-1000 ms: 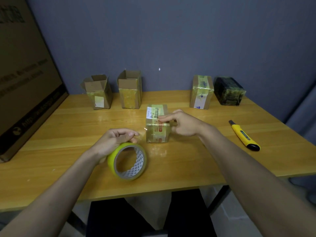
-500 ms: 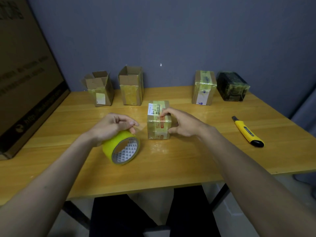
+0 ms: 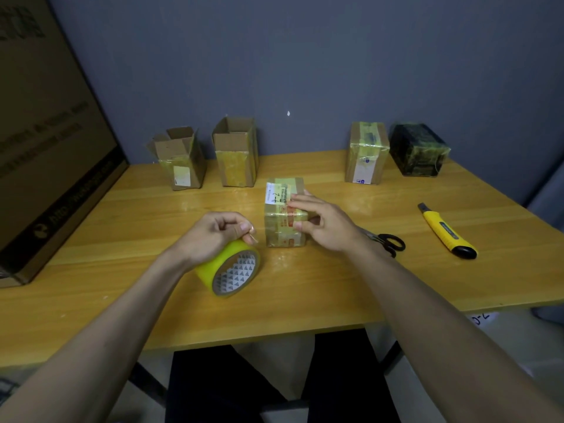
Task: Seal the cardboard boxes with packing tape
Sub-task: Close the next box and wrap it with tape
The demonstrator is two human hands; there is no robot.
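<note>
- Steadying the small tape-wrapped cardboard box (image 3: 284, 216) mid-worktop: right hand (image 3: 323, 222) has its fingers laid over the top front edge and thumb on the front face, clamped lightly on it.
- Left hand (image 3: 213, 235) pinches something thin at the fingertips, likely the free tape end, and rests on the yellow roll of packing tape (image 3: 230, 270), which lies on its side on the wooden worktop (image 3: 122, 227) just left of the box.
- Box judged light and fairly stiff; glossy tape skin looks slippery, so hold across the edges and corners, not the flat faces.
- Roll judged light and rigid; best taken through the core or round the rim. Tape film thin and clingy, will likely fold on itself if slack.
- Back row: two open brown cardboard boxes (image 3: 207, 155) on the left, one taped brown box (image 3: 366, 152) and one dark wrapped box (image 3: 418, 149) on the right.
- Black-handled scissors (image 3: 389, 242) and a yellow utility knife (image 3: 445, 232) lie to the right, apart from the hands.
</note>
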